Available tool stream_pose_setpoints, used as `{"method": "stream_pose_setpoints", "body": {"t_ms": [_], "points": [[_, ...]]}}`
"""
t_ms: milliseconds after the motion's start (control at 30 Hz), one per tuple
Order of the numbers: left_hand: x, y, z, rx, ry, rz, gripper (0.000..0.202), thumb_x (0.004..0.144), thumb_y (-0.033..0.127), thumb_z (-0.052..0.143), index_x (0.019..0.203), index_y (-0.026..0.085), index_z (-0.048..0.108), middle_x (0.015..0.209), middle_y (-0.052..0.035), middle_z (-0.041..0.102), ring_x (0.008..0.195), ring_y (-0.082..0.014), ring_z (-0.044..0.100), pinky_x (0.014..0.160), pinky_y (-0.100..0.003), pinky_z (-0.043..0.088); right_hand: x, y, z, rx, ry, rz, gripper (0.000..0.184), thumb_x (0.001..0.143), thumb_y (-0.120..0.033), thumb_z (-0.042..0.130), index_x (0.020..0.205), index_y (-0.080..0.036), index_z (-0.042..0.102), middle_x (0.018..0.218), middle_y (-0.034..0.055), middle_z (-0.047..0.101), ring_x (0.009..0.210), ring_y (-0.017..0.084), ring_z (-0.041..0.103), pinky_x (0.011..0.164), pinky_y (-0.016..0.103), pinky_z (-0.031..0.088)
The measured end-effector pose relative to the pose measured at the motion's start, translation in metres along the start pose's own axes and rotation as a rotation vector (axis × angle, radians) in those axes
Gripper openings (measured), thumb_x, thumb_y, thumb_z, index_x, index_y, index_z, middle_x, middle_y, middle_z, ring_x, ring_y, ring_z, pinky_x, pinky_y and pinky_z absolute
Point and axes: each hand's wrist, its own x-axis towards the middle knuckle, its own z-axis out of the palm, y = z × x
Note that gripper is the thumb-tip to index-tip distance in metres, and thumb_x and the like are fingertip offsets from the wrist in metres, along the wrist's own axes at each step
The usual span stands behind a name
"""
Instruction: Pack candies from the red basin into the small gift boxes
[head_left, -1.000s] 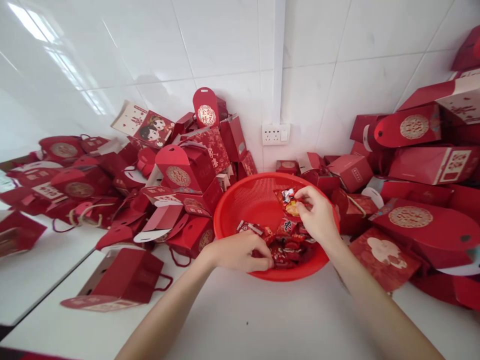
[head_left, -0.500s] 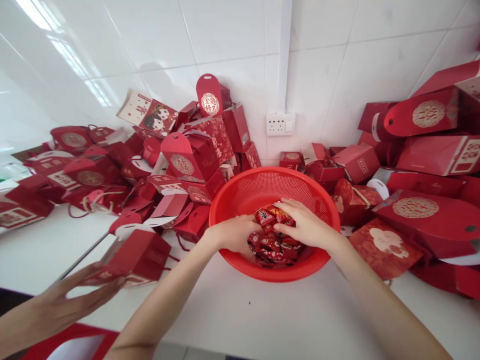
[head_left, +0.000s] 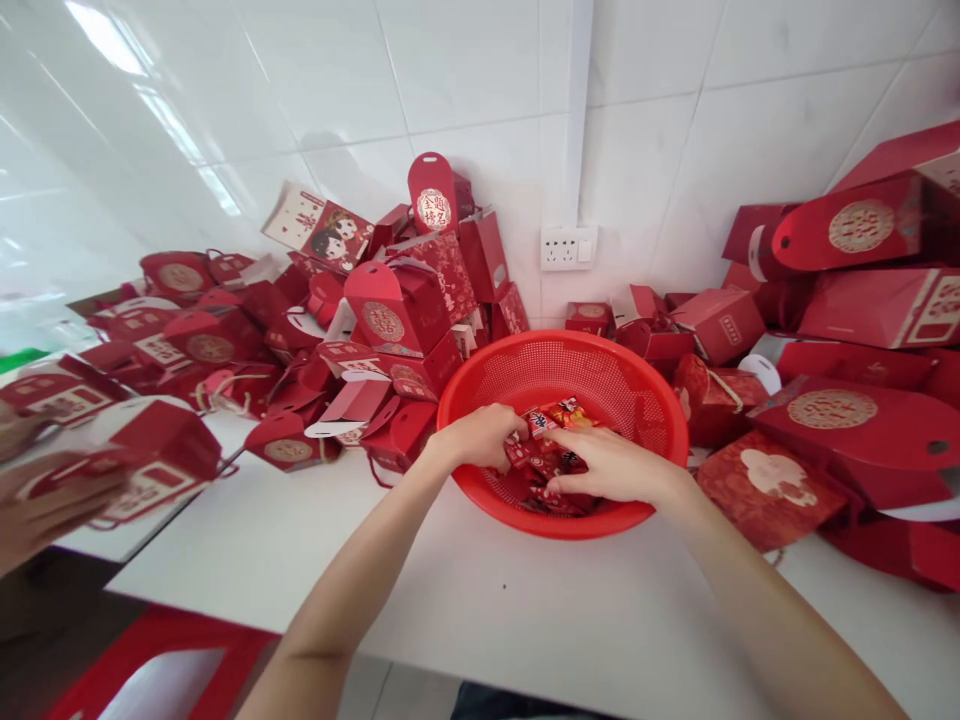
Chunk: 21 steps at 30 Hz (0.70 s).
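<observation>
A red plastic colander [head_left: 491, 505] with a perforated wall stands on the white table and holds several small, shiny red snack packets [head_left: 546, 462]. Inside it, my left hand [head_left: 480, 438] curls its fingers round packets on the left of the heap; its fingertips are partly hidden. My right hand [head_left: 611, 463] reaches in from the right, with thumb and fingers bent round packets on that side. Between my two hands, a few packets bunch together, some with yellow and white print. How many each hand grips cannot be seen.
Red gift boxes [head_left: 397, 305] pile up on the left, and more boxes [head_left: 832, 420] lie on the right. A co-worker's hand [head_left: 56, 505] holds a red box [head_left: 165, 445] at far left. Behind the colander, a socket [head_left: 568, 248] is on the tiled wall. A red stool [head_left: 161, 650] stands below.
My left hand has curled in more tightly and risen slightly, and the packets are bunched closer together. The co-worker's hand has carried its box left and away. The view has shifted slightly left.
</observation>
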Motion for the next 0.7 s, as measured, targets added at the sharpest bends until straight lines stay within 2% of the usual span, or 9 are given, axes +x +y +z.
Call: {"method": "stream_pose_setpoints", "body": {"t_ms": [100, 167, 267, 367, 467, 567, 633, 700], "points": [[0.002, -0.005, 0.0, -0.159, 0.022, 0.04, 0.032, 0.066, 0.008, 0.07, 0.093, 0.02, 0.08, 0.087, -0.0028, 0.077, 0.081, -0.0201, 0.068, 0.076, -0.026, 0.047, 0.0, 0.002, 0.003, -0.035, -0.003, 0.02, 0.042, 0.075, -0.039, 0.08, 0.114, -0.026, 0.073, 0.111, 0.0117, 0.076, 0.103, 0.036, 0.071, 0.089, 0.044, 0.053], [0.003, -0.008, 0.001, -0.281, 0.1, 0.074, 0.028, 0.068, 0.006, 0.064, 0.088, 0.018, 0.08, 0.082, -0.0016, 0.077, 0.076, -0.0168, 0.067, 0.078, -0.024, 0.048, 0.0, 0.001, 0.004, -0.011, 0.034, 0.017, 0.044, 0.076, -0.039, 0.079, 0.117, -0.026, 0.072, 0.115, 0.0126, 0.075, 0.107, 0.036, 0.07, 0.092, 0.046, 0.053], [0.003, -0.009, 0.003, -0.484, 0.242, 0.125, 0.023, 0.075, 0.013, 0.061, 0.088, 0.016, 0.08, 0.084, -0.0027, 0.078, 0.078, -0.0163, 0.067, 0.081, -0.025, 0.05, 0.0, -0.003, 0.003, 0.1, 0.141, -0.021, 0.043, 0.08, -0.035, 0.077, 0.121, -0.027, 0.069, 0.121, 0.0104, 0.074, 0.111, 0.034, 0.069, 0.095, 0.045, 0.051], [0.002, -0.007, 0.002, -0.659, 0.29, 0.148, 0.023, 0.078, 0.019, 0.061, 0.089, 0.013, 0.079, 0.082, -0.0035, 0.078, 0.076, -0.0166, 0.067, 0.075, -0.025, 0.052, 0.001, -0.008, -0.001, 0.191, 0.191, -0.052, 0.032, 0.086, -0.032, 0.07, 0.118, -0.026, 0.07, 0.113, 0.0065, 0.076, 0.104, 0.029, 0.071, 0.093, 0.042, 0.052], [0.001, -0.006, 0.0, -0.747, 0.273, 0.144, 0.019, 0.077, 0.021, 0.062, 0.081, 0.011, 0.078, 0.071, -0.0024, 0.073, 0.065, -0.0139, 0.062, 0.066, -0.022, 0.05, 0.004, -0.011, -0.005, 0.274, 0.267, -0.102, 0.025, 0.09, -0.031, 0.063, 0.112, -0.025, 0.072, 0.106, 0.0042, 0.077, 0.097, 0.025, 0.071, 0.09, 0.039, 0.053], [0.001, -0.007, -0.001, -0.789, 0.23, 0.173, 0.024, 0.08, 0.029, 0.064, 0.088, 0.011, 0.078, 0.075, -0.0033, 0.074, 0.066, -0.0143, 0.062, 0.064, -0.023, 0.05, 0.006, -0.009, -0.006, 0.343, 0.354, -0.136, 0.021, 0.091, -0.031, 0.06, 0.105, -0.023, 0.073, 0.101, 0.0039, 0.077, 0.094, 0.023, 0.071, 0.087, 0.038, 0.053], [0.002, -0.009, -0.001, -0.724, 0.163, 0.198, 0.027, 0.081, 0.03, 0.065, 0.097, 0.014, 0.079, 0.085, -0.0041, 0.077, 0.073, -0.0158, 0.066, 0.07, -0.023, 0.051, 0.008, -0.006, -0.007, 0.339, 0.396, -0.11, 0.017, 0.09, -0.032, 0.061, 0.097, -0.022, 0.072, 0.094, 0.0035, 0.077, 0.088, 0.023, 0.071, 0.083, 0.037, 0.054], [0.003, -0.009, 0.001, -0.529, 0.073, 0.186, 0.025, 0.074, 0.027, 0.072, 0.097, 0.019, 0.08, 0.087, -0.0018, 0.078, 0.077, -0.0165, 0.067, 0.073, -0.023, 0.05, 0.009, -0.001, -0.006, 0.332, 0.416, -0.058, 0.016, 0.087, -0.034, 0.062, 0.09, -0.022, 0.071, 0.084, 0.0025, 0.075, 0.078, 0.022, 0.07, 0.077, 0.036, 0.054]]}}
